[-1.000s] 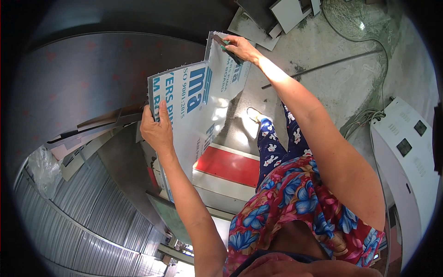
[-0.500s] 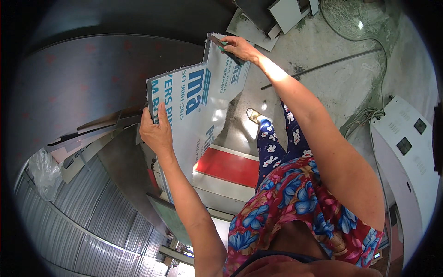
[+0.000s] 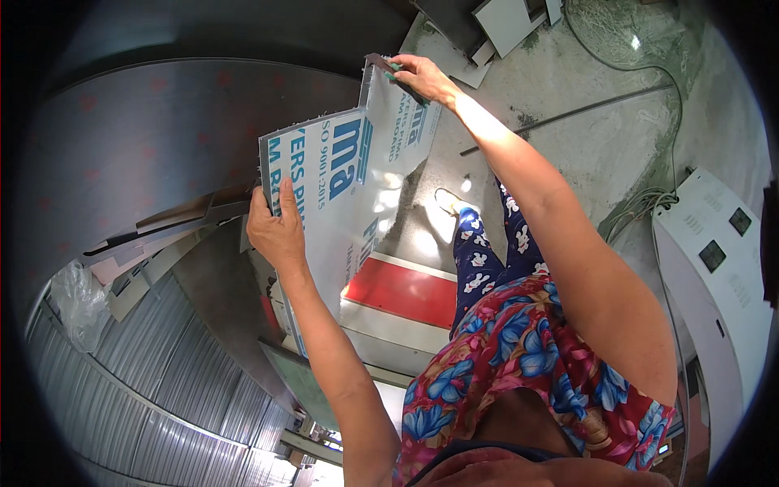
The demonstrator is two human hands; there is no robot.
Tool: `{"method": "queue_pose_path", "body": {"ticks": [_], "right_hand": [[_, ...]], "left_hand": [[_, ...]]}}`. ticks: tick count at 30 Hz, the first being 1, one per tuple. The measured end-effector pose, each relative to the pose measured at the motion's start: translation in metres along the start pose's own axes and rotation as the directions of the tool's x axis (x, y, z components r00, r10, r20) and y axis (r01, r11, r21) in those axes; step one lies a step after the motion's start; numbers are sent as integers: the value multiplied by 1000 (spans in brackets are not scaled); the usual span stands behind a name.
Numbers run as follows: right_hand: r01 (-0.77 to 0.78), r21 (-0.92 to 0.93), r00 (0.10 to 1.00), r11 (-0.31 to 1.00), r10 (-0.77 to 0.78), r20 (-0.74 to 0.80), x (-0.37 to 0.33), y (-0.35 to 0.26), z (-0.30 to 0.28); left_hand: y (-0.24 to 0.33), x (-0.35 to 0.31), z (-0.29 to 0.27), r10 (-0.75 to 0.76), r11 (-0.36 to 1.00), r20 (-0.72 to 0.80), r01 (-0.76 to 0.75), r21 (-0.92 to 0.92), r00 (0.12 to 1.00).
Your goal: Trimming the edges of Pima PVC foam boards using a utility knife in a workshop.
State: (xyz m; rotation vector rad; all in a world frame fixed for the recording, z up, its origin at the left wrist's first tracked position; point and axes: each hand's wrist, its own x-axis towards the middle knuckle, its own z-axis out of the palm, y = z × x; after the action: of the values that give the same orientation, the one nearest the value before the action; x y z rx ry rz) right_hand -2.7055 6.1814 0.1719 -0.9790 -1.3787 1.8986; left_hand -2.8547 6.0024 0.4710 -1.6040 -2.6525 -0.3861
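Observation:
A plastic-looking board (image 3: 329,235) with white, blue-printed film and a stepped upper edge stands in front of me. My left hand (image 3: 277,226) grips its left edge, thumb on the printed face and fingers behind. At the far upper corner of the board, my right hand (image 3: 423,79) pinches a dark, flat, blade-like strip (image 3: 377,63) with green on it. The strip lies slantwise along the board's short upper edge, seemingly touching it. My fingers hide part of the strip, so its exact kind is unclear. Rough, frayed bits line the board's edges.
Large dark sheets (image 3: 154,154) stand at the left, with offcuts (image 3: 170,231) and a clear plastic bag (image 3: 79,304) below. A red-and-white panel (image 3: 402,288) lies under the board. On the floor are a long dark rod (image 3: 596,109), a cable (image 3: 673,154) and panel pieces (image 3: 503,28). A white cabinet (image 3: 714,268) stands right.
My right hand and the dark strip have shifted slightly up and away along the board's upper corner. My left hand keeps its grip, and the board has barely moved.

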Motion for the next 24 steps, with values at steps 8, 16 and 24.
{"method": "queue_pose_path", "body": {"ticks": [8,16,24], "right_hand": [[30,-30,992,999,-26,128,-13,10,13],[100,73,994,992,-103,34,-6,18,6],[62,21,990,998,-64,122,-3,6,2]], "left_hand": [[-5,-1,1,-10,1000,10,10,-9,1000],[-1,0,3,26,999,-1,-26,-20,1000],[-2,-5,1,23,1000,-10,-23,-11,1000]]}}
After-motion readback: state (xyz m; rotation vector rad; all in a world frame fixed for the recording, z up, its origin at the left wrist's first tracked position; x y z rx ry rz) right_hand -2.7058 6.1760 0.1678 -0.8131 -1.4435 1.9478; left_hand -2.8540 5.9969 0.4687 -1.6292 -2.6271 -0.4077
